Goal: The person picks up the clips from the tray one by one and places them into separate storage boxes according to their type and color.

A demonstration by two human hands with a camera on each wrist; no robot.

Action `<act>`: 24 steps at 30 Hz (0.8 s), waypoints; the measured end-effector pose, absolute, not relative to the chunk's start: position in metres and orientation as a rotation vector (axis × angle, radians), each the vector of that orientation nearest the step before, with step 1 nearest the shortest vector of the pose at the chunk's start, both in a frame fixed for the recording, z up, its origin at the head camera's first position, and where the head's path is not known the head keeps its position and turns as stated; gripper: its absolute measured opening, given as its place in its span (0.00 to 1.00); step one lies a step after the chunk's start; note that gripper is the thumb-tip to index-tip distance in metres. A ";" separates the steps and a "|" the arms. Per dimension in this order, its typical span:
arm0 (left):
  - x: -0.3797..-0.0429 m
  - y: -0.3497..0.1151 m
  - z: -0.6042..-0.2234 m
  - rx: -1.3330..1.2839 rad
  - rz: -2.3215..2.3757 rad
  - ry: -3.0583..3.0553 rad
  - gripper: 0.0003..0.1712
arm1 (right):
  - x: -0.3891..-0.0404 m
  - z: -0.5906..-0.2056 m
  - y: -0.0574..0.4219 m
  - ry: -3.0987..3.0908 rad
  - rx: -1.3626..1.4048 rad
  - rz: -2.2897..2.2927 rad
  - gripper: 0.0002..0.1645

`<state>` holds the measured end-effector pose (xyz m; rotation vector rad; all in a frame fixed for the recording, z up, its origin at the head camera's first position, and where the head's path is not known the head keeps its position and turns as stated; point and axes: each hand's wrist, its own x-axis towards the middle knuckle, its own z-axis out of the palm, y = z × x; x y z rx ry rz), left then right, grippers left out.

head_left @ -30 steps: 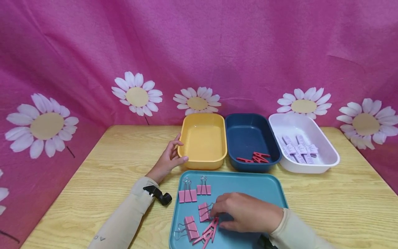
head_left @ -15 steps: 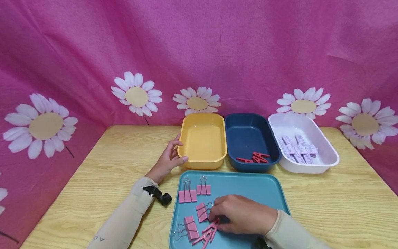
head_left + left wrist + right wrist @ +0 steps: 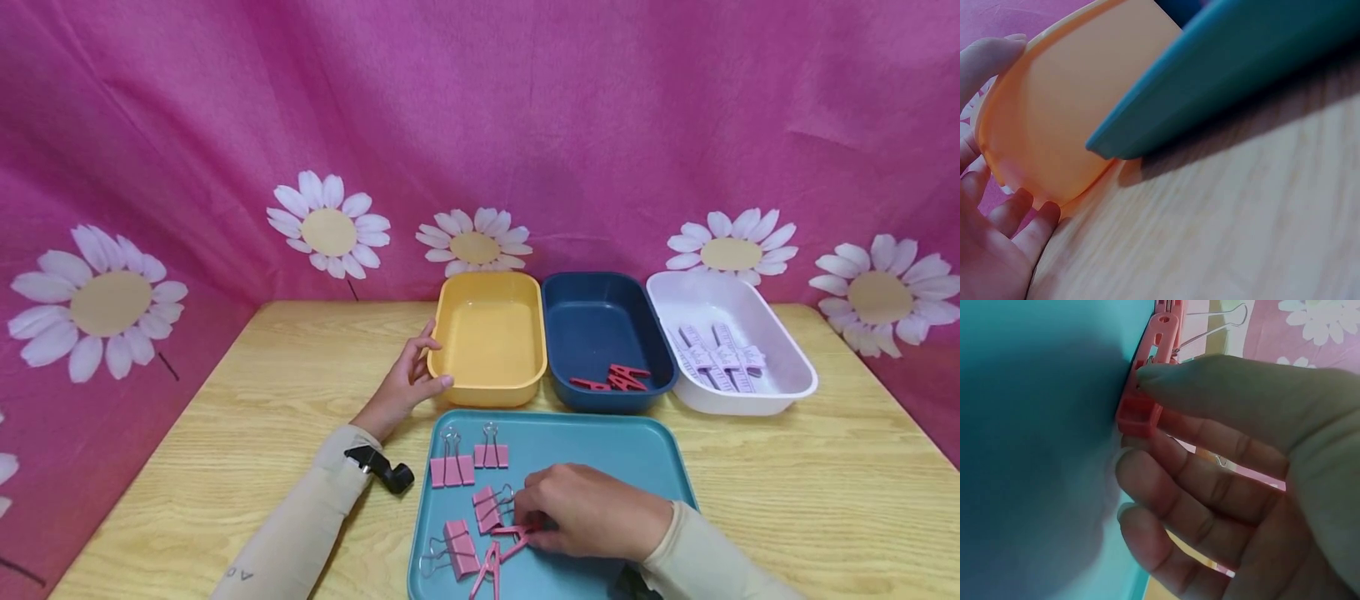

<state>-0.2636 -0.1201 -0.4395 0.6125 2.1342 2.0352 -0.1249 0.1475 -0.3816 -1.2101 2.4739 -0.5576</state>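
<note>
In the head view my right hand (image 3: 592, 512) is over the teal tray (image 3: 600, 442), pinching a pinkish-red clothespin (image 3: 1138, 412) between thumb and forefinger, its other fingers loosely bent. A second clothespin (image 3: 489, 568) lies just nearer on the tray. Several pink binder clips (image 3: 452, 472) with wire handles spread over the tray's left side, one (image 3: 487, 510) right by the held clothespin. My left hand (image 3: 401, 387) rests against the left side of the yellow bin (image 3: 491, 333), thumb at its rim and fingers along the outside, as the left wrist view shows.
Right of the yellow bin stands a navy bin (image 3: 592, 325) with several red clothespins (image 3: 628, 379). Beside that, a white bin (image 3: 705, 300) holds lilac strips with ruler marks (image 3: 723, 358). All stand on a wooden table (image 3: 300, 358) before a magenta flowered cloth (image 3: 600, 125).
My right hand has closed its fingertips on one clothespin and pulled it apart from the other, turning it. The nearby binder clip shifted slightly left. My left hand stays put.
</note>
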 end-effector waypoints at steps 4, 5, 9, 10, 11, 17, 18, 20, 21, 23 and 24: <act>-0.264 -0.120 -0.439 0.616 2.041 2.123 0.28 | -0.125 -0.381 0.147 2.471 -1.193 -0.556 0.07; -0.264 -0.120 -0.439 0.616 2.043 2.116 0.28 | -0.125 -0.381 0.148 2.473 -1.190 -0.555 0.07; -0.265 -0.120 -0.439 0.613 2.043 2.106 0.29 | -0.126 -0.380 0.148 2.490 -1.181 -0.559 0.08; -0.265 -0.120 -0.438 0.606 2.038 2.112 0.29 | -0.126 -0.380 0.149 2.497 -1.184 -0.558 0.07; -0.265 -0.120 -0.438 0.604 2.034 2.118 0.29 | -0.126 -0.379 0.149 2.501 -1.182 -0.558 0.07; -0.266 -0.120 -0.441 0.615 2.035 2.128 0.28 | -0.125 -0.378 0.151 2.525 -1.202 -0.555 0.07; -0.265 -0.121 -0.441 0.618 2.039 2.125 0.28 | -0.125 -0.378 0.151 2.533 -1.209 -0.555 0.07; -0.265 -0.120 -0.441 0.619 2.041 2.122 0.28 | -0.126 -0.377 0.152 2.550 -1.220 -0.554 0.06; -0.265 -0.120 -0.441 0.627 2.048 2.115 0.28 | -0.126 -0.376 0.153 2.558 -1.219 -0.555 0.06; -0.264 -0.120 -0.440 0.634 2.060 2.101 0.28 | -0.126 -0.374 0.155 2.569 -1.227 -0.557 0.06; -0.264 -0.120 -0.440 0.633 2.062 2.099 0.28 | -0.126 -0.374 0.155 2.574 -1.233 -0.557 0.06</act>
